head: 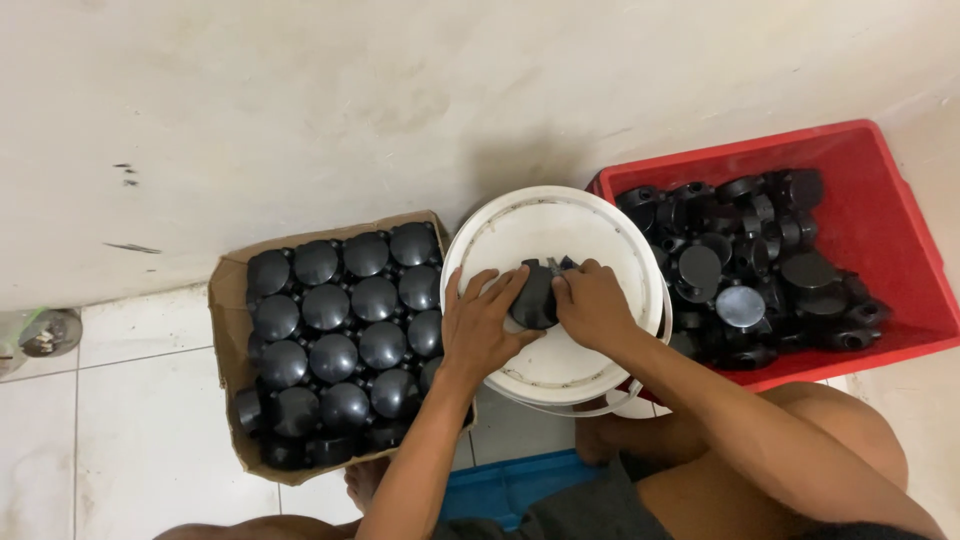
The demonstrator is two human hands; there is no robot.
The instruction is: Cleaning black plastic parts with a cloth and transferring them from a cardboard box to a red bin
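Now both hands' grip pinches black part (535, 296).

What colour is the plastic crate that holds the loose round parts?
Red, seen best in the head view: red plastic crate.

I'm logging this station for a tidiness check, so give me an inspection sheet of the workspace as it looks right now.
Surface: pale tiled floor at the foot of a stained white wall; an upturned white bucket serves as the work top.
Job's things: one black round part held on the bucket.
Clutter: cardboard box with black domed parts in neat rows; red crate with loose black parts in a heap; blue bin by the knees.
Grippers: left hand and right hand both grip the black round part.
Cables: nothing seen.
Surroundings: a small round object on the floor at far left, too blurred to tell.
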